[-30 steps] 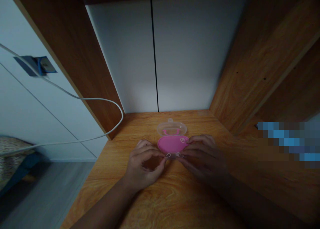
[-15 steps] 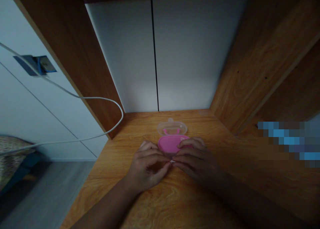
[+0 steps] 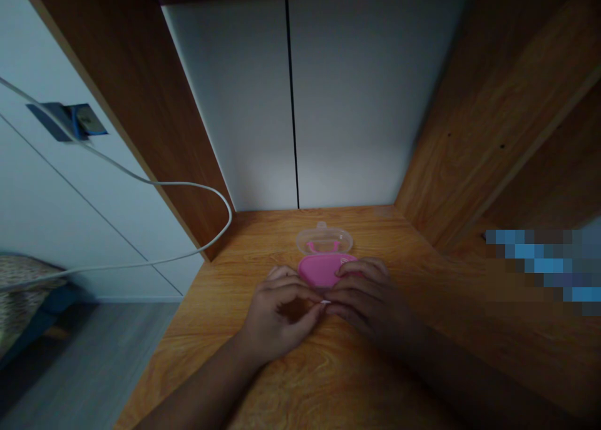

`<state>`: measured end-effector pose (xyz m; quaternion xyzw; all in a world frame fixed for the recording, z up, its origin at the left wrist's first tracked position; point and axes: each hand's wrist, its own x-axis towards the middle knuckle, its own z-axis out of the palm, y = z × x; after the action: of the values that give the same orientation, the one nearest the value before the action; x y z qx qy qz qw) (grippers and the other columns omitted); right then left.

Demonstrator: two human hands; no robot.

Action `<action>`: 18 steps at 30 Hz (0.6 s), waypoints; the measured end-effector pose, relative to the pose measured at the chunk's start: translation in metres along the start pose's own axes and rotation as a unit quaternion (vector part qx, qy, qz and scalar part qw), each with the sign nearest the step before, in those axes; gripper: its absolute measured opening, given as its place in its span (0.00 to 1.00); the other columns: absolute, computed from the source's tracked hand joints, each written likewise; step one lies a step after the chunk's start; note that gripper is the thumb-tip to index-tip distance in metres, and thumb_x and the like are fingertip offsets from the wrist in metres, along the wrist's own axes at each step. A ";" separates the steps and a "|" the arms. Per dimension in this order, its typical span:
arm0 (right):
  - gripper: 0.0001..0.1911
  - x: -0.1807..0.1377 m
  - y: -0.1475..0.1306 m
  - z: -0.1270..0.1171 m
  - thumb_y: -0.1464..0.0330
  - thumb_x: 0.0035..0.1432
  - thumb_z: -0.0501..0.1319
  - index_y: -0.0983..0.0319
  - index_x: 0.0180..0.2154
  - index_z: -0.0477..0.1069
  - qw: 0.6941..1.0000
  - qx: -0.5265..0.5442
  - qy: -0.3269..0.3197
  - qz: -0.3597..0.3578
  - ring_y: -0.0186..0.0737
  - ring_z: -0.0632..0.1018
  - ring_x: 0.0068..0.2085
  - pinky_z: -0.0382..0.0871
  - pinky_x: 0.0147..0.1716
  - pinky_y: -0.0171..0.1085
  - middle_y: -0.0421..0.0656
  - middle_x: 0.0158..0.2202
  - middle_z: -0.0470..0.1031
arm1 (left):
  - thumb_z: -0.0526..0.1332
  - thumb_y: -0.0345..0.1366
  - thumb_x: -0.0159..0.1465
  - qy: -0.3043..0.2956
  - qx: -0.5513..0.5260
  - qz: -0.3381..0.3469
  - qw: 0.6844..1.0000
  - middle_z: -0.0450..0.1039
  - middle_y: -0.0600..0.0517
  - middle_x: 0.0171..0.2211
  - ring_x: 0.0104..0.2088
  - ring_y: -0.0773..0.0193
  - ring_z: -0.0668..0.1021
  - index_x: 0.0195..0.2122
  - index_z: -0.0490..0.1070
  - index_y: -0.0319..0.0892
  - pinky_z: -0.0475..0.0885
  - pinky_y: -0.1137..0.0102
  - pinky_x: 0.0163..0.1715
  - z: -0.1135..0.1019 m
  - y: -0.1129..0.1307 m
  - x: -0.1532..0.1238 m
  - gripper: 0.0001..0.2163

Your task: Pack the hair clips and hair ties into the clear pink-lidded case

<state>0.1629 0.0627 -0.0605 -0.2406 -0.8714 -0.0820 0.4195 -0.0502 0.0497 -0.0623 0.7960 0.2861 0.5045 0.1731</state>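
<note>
A pink oval case [image 3: 319, 270] lies on the wooden desk, its see-through lid [image 3: 323, 239] tilted back behind it. Two small pink pieces show inside the lid. My left hand [image 3: 277, 311] pinches thumb and forefinger together just in front of the case. My right hand [image 3: 370, 295] meets it from the other side, its upper fingers resting over the case's right edge. Between the fingertips of both hands is a tiny white piece [image 3: 325, 302], too small and blurred to name.
A white cable [image 3: 188, 184] loops from a wall socket [image 3: 87, 120] past the desk's left side. Wooden panels [image 3: 469, 136] rise at both sides, and a white back panel [image 3: 347, 104] stands behind the case. Patterned cloth [image 3: 28, 292] hangs at far left.
The white piece has turned slightly between the fingertips, and less of it shows on the left. Both hands stay in nearly the same place; the case is still.
</note>
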 end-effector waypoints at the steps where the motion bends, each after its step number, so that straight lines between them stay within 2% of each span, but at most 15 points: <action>1: 0.06 0.000 -0.001 -0.001 0.64 0.63 0.64 0.58 0.41 0.75 1.000 -0.007 0.010 -0.002 0.41 0.78 0.43 0.67 0.46 0.43 0.39 0.35 0.81 | 0.68 0.27 0.59 0.007 -0.019 -0.023 1.000 0.81 0.51 0.30 0.31 0.62 0.78 0.33 0.78 0.43 0.72 0.64 0.36 0.001 0.000 0.000 0.04; 7: 0.10 -0.004 -0.002 -0.003 0.71 0.58 0.69 0.57 0.42 0.75 0.996 -0.042 0.062 -0.052 0.39 0.79 0.44 0.69 0.46 0.42 0.36 0.34 0.82 | 0.68 0.29 0.58 0.021 -0.115 -0.118 0.986 0.80 0.50 0.28 0.31 0.62 0.77 0.29 0.79 0.43 0.73 0.65 0.34 0.008 0.001 0.000 0.03; 10: 0.11 -0.007 -0.002 -0.002 0.71 0.57 0.69 0.54 0.42 0.75 0.996 -0.049 0.064 -0.047 0.40 0.80 0.44 0.69 0.45 0.43 0.34 0.33 0.83 | 0.68 0.30 0.58 0.023 -0.146 -0.146 0.978 0.79 0.49 0.27 0.30 0.63 0.77 0.28 0.80 0.43 0.73 0.67 0.31 0.011 0.002 0.000 0.03; 15: 0.12 -0.006 -0.003 -0.003 0.71 0.57 0.69 0.52 0.43 0.75 0.997 -0.056 0.045 -0.025 0.41 0.80 0.44 0.69 0.46 0.45 0.34 0.34 0.83 | 0.67 0.33 0.61 0.006 -0.166 -0.155 0.974 0.79 0.49 0.28 0.32 0.62 0.77 0.30 0.82 0.44 0.73 0.67 0.32 0.009 0.004 0.000 0.04; 18: 0.09 -0.003 0.001 -0.006 0.71 0.55 0.69 0.54 0.39 0.75 0.997 -0.038 0.072 0.007 0.42 0.80 0.41 0.71 0.42 0.45 0.36 0.32 0.82 | 0.64 0.35 0.64 0.004 -0.149 -0.148 0.978 0.79 0.48 0.30 0.33 0.61 0.77 0.33 0.82 0.44 0.73 0.66 0.34 0.006 0.002 -0.001 0.06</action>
<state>0.1690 0.0606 -0.0594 -0.2564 -0.8335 -0.1293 0.4721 -0.0449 0.0479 -0.0648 0.7081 0.3229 0.5135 0.3614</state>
